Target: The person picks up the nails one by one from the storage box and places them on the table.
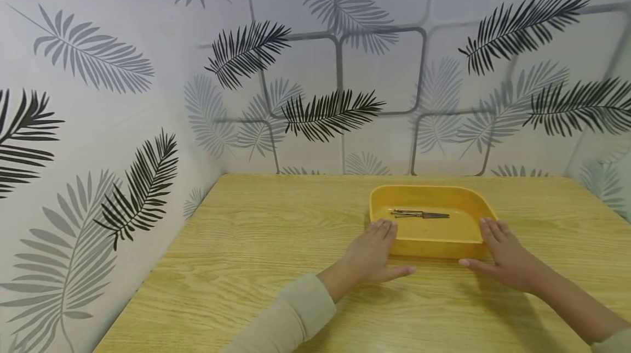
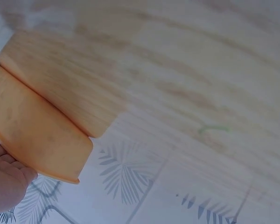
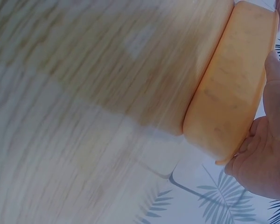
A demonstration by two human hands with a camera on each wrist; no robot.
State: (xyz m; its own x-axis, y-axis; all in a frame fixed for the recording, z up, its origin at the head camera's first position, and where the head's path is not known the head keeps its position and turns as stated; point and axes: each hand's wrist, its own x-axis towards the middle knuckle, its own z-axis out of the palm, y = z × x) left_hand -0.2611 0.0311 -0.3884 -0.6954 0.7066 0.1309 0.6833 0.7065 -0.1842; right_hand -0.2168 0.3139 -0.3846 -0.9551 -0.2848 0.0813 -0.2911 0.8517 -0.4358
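A yellow plastic tray [image 1: 434, 249] with low walls stands on the wooden table. Inside it lies a small bunch of several thin metal nails [image 1: 421, 214]. My left hand [image 1: 372, 251] is at the tray's near left corner, fingers straight over the rim and thumb spread out in front. On the other side, my right hand [image 1: 508, 257] touches the near right corner in the same way, its thumb pointing inward. Both wrist views show the tray's outer wall [image 2: 42, 126] with the fingers by its rim; the nails are hidden there.
The light wooden table [image 1: 256, 232] reaches back to a wall [image 1: 305, 150] with a feather pattern. Another patterned wall [image 1: 74, 123] runs along the table's left side. The tray sits right of the middle, towards the back.
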